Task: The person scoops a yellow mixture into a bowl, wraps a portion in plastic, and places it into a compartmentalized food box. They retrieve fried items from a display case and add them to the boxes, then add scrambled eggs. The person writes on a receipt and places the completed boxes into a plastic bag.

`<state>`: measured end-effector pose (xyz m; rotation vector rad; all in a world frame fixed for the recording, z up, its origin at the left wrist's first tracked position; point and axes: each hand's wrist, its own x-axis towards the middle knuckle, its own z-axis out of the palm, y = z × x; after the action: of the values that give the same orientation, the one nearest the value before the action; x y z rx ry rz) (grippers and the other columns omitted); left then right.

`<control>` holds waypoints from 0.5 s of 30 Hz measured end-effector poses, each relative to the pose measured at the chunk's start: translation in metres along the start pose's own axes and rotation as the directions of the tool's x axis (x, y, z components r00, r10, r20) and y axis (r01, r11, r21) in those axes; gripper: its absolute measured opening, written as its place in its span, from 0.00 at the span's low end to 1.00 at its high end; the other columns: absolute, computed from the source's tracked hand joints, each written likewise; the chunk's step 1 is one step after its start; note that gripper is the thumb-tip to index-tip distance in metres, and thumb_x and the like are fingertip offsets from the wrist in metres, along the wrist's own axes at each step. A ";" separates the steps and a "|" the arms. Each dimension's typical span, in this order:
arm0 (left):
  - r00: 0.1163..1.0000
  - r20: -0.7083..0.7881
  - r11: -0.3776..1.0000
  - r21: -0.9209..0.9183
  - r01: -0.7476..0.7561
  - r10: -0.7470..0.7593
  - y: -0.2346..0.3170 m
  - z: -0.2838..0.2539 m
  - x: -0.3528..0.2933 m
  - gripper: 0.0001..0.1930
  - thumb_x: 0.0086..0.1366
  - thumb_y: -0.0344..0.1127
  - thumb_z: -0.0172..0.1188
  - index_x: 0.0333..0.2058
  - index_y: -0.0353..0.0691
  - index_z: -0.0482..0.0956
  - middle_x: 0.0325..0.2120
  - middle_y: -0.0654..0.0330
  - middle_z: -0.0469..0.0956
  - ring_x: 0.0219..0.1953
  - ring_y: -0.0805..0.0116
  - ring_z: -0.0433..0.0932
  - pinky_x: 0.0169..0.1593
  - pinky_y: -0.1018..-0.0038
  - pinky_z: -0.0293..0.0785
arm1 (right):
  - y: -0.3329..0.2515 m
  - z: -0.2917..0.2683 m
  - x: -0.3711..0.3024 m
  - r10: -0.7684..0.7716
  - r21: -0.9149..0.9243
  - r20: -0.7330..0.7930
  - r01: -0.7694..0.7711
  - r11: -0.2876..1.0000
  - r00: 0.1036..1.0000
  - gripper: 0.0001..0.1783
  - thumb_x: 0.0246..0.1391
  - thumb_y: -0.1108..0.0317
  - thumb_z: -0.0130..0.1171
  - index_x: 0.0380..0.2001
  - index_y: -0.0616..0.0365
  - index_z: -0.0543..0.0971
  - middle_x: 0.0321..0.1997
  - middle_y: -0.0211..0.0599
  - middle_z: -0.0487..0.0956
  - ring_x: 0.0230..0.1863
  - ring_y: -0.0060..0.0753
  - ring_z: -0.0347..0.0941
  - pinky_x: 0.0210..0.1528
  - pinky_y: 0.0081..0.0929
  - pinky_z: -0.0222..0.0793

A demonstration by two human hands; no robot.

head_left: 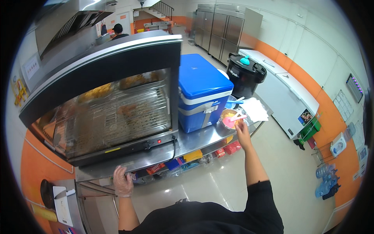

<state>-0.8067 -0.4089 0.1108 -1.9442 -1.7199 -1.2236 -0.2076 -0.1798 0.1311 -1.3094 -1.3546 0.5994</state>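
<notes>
My left hand (123, 181), in a clear plastic glove, is raised by the front edge of the steel table (93, 170). Its fingers are loosely bent and apart, with nothing in them. My bare right hand (242, 132) reaches out to a metal bowl (223, 120) of yellow food near the table's right end. The fingers are closed at the bowl's near right side, just below the handle of a pink scoop (229, 122) lying in the bowl. Whatever they pinch is too small to make out. Behind the bowl sits a blue ladle or spoon (236, 102) in another container.
A glass-fronted warming cabinet (117, 113) with wire racks and food trays fills the table's left. Next to it stand a blue cooler box (204, 89) and a black pot (243, 78). White paper (255, 110) lies at the right end. Packages (193, 156) fill the shelf below.
</notes>
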 end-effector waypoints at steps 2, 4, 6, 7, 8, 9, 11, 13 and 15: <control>0.995 -0.027 0.993 -0.068 -0.096 0.094 0.046 0.019 0.040 0.21 0.58 0.26 0.61 0.53 0.39 0.75 0.48 0.48 0.77 0.56 0.43 0.75 0.61 0.52 0.72 | -0.028 0.005 0.068 -0.164 -0.003 0.046 0.164 0.986 0.985 0.27 0.67 0.60 0.58 0.61 0.65 0.67 0.57 0.50 0.75 0.59 0.41 0.73 0.61 0.36 0.69; 0.990 -0.040 0.986 -0.097 -0.139 0.136 0.085 0.034 0.068 0.22 0.56 0.25 0.63 0.52 0.41 0.75 0.47 0.51 0.78 0.55 0.44 0.76 0.60 0.53 0.73 | -0.046 0.017 0.138 -0.169 -0.086 0.060 0.174 0.981 0.984 0.28 0.66 0.61 0.58 0.62 0.66 0.66 0.57 0.52 0.74 0.57 0.43 0.74 0.60 0.37 0.70; 0.976 -0.048 0.965 -0.148 -0.218 0.213 0.110 0.043 0.092 0.22 0.57 0.26 0.63 0.51 0.42 0.75 0.47 0.52 0.78 0.54 0.45 0.77 0.60 0.52 0.74 | -0.056 0.032 0.200 -0.137 -0.211 0.003 0.135 0.968 0.991 0.35 0.64 0.52 0.60 0.61 0.71 0.68 0.58 0.58 0.74 0.58 0.49 0.74 0.61 0.38 0.69; 0.967 -0.050 0.952 -0.168 -0.255 0.250 0.118 0.049 0.102 0.21 0.57 0.26 0.63 0.51 0.43 0.76 0.47 0.53 0.78 0.54 0.46 0.77 0.60 0.51 0.74 | -0.059 0.037 0.228 -0.075 -0.241 -0.005 0.072 0.968 0.997 0.38 0.63 0.47 0.59 0.60 0.73 0.69 0.60 0.62 0.73 0.60 0.53 0.73 0.62 0.39 0.69; 0.963 -0.041 0.950 -0.154 -0.271 0.268 0.123 0.052 0.111 0.20 0.58 0.27 0.63 0.50 0.43 0.75 0.45 0.55 0.79 0.53 0.47 0.78 0.59 0.51 0.75 | -0.061 0.043 0.250 -0.032 -0.342 0.033 0.041 0.939 0.999 0.39 0.63 0.45 0.59 0.60 0.74 0.70 0.60 0.62 0.74 0.60 0.53 0.74 0.61 0.39 0.70; 0.960 -0.045 0.945 -0.168 -0.279 0.276 0.125 0.057 0.120 0.22 0.56 0.26 0.62 0.51 0.43 0.75 0.44 0.54 0.79 0.52 0.47 0.78 0.59 0.50 0.75 | -0.063 0.049 0.271 0.025 -0.436 0.059 0.003 0.900 0.998 0.40 0.63 0.43 0.58 0.59 0.74 0.71 0.59 0.63 0.75 0.59 0.53 0.75 0.60 0.38 0.70; 0.958 -0.038 0.939 -0.189 -0.287 0.285 0.127 0.070 0.137 0.26 0.51 0.23 0.61 0.53 0.42 0.75 0.43 0.54 0.79 0.52 0.47 0.79 0.59 0.49 0.74 | -0.068 0.059 0.301 0.181 -0.582 0.138 -0.068 0.811 0.974 0.41 0.62 0.40 0.56 0.57 0.74 0.75 0.59 0.66 0.75 0.61 0.56 0.74 0.61 0.40 0.70; 0.950 -0.067 0.927 -0.209 -0.311 0.303 0.125 0.088 0.152 0.22 0.54 0.25 0.61 0.50 0.43 0.76 0.41 0.56 0.80 0.49 0.49 0.80 0.55 0.53 0.78 | -0.075 0.063 0.322 0.352 -0.678 0.251 -0.096 0.729 0.902 0.43 0.62 0.36 0.52 0.53 0.74 0.78 0.60 0.71 0.74 0.64 0.62 0.72 0.64 0.43 0.69; 0.945 -0.093 0.916 -0.234 -0.326 0.313 0.130 0.109 0.174 0.17 0.58 0.28 0.63 0.48 0.43 0.77 0.40 0.58 0.81 0.47 0.50 0.81 0.53 0.56 0.80 | -0.080 0.073 0.325 0.258 -0.801 0.213 0.017 0.599 0.942 0.43 0.63 0.36 0.49 0.52 0.73 0.79 0.56 0.66 0.78 0.57 0.63 0.77 0.62 0.45 0.70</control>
<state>-0.6549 -0.2491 0.2133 -2.2010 -1.2038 -1.3995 -0.2316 0.1190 0.2966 -2.1183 -1.9245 0.2706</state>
